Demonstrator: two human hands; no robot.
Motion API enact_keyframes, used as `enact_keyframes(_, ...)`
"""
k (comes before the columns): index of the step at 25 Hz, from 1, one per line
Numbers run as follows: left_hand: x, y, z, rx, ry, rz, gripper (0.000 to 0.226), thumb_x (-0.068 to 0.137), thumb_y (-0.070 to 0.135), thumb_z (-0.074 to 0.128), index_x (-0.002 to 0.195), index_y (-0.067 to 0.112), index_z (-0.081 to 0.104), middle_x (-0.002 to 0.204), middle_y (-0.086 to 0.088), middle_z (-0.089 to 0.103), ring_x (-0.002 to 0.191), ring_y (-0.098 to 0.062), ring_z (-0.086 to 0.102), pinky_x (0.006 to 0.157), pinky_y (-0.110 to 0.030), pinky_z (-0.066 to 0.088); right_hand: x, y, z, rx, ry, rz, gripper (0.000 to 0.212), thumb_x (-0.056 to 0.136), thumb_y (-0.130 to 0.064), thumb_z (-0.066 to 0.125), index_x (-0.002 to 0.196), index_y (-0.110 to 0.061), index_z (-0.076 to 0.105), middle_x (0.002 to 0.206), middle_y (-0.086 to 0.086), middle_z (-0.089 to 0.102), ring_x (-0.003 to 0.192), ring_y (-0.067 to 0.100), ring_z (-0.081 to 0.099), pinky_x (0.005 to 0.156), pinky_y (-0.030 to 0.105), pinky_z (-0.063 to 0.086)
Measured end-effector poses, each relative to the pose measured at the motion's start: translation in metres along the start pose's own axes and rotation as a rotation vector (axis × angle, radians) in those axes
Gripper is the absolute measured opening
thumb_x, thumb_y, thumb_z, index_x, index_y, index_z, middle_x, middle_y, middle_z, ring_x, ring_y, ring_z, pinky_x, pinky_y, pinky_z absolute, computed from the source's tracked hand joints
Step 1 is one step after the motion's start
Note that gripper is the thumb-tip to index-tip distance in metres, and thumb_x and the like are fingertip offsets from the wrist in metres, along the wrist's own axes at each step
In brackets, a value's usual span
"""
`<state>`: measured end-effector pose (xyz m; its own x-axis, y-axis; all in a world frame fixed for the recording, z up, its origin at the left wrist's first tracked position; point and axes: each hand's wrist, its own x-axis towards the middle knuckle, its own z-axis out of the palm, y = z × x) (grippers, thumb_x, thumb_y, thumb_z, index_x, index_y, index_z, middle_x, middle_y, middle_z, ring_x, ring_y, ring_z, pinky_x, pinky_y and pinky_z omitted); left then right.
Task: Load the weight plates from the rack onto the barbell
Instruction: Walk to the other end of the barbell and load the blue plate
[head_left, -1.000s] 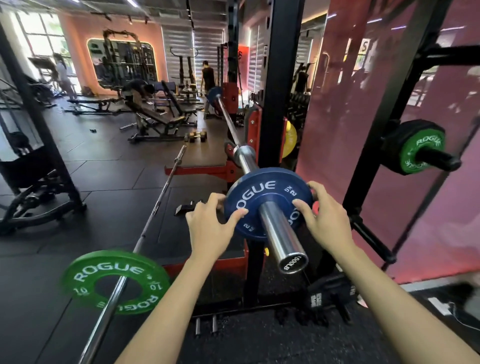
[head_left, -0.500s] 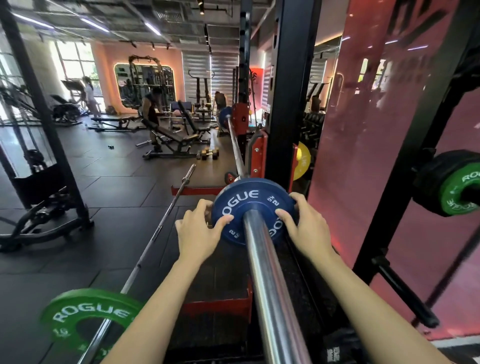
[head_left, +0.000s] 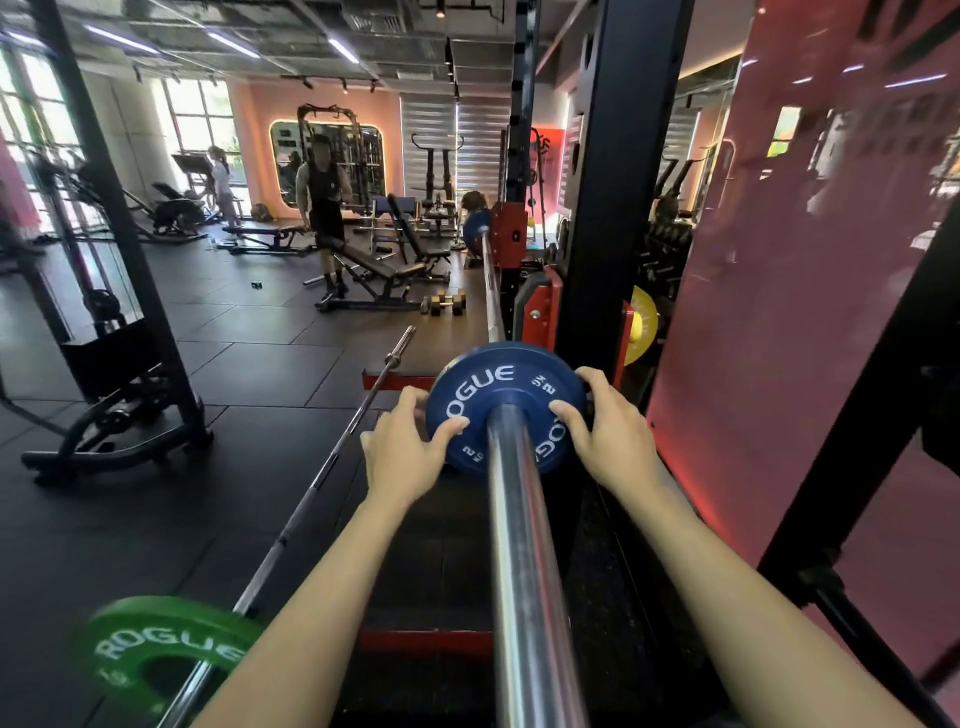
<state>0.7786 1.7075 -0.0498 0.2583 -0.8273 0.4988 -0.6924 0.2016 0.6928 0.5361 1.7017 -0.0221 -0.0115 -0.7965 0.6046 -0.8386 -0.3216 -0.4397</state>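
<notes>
Barbell sleeve (head_left: 514, 545) runs up centre of frame w/ blue Rogue plate (head_left: 498, 384) on it, near the rack upright (head_left: 618, 208). My left hand (head_left: 402, 452) & right hand (head_left: 613, 434) grip its edges, fingers curled. Risk, I think: fingers behind the rim get pinched against the collar.

The round blue rubber weight plate (head_left: 506, 387), lettered ROGUE in white, sits upright on the shiny steel barbell sleeve (head_left: 524, 545), which passes through its centre hole and runs back toward me between my forearms. My left hand (head_left: 402, 449) grips its left edge and my right hand (head_left: 605, 434) its right edge, thumbs on its near face.
</notes>
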Motion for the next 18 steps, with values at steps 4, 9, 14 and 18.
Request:
enact_keyframes(4,-0.002,-0.006,0.007,-0.009,0.012,-0.027,0.036,0.083,0.059,0.064,0.100,0.035,0.044,0.095,0.014,0.063,0.089,-0.011,0.054,0.090,-0.041,0.033,0.002,-0.002,-0.004,-0.023,0.015,-0.010,0.047,0.094,-0.053,0.050,0.132,-0.028,0.042,0.119,0.000,0.063,0.107,0.028,0.061,0.075,0.036,0.044)
enact_keyframes(9,-0.013,0.012,0.002,0.035,0.061,-0.109,0.049,0.082,0.064,0.063,0.114,0.028,0.055,0.104,0.006,0.068,0.103,-0.022,0.057,0.093,-0.045,0.034,-0.007,-0.017,-0.010,-0.068,-0.017,0.132,0.051,0.092,-0.054,0.052,0.134,-0.026,0.043,0.112,0.005,0.064,0.102,0.033,0.061,0.070,0.035,0.038)
enact_keyframes(14,-0.043,0.021,-0.028,0.024,0.070,-0.094,0.064,0.080,0.070,0.060,0.129,0.030,0.051,0.127,0.002,0.059,0.120,-0.026,0.048,0.101,-0.052,0.035,-0.058,-0.032,-0.028,-0.068,0.051,0.190,0.070,0.091,-0.061,0.050,0.147,-0.025,0.032,0.124,0.008,0.056,0.114,0.030,0.052,0.083,0.042,0.047)
enact_keyframes(18,-0.076,0.024,-0.065,0.075,0.009,-0.036,0.066,0.081,0.074,0.054,0.131,0.030,0.051,0.132,0.000,0.056,0.123,-0.027,0.046,0.101,-0.050,0.033,-0.098,-0.060,-0.057,-0.114,0.040,0.116,0.060,0.091,-0.059,0.050,0.142,-0.027,0.041,0.118,0.004,0.059,0.109,0.027,0.053,0.079,0.040,0.047)
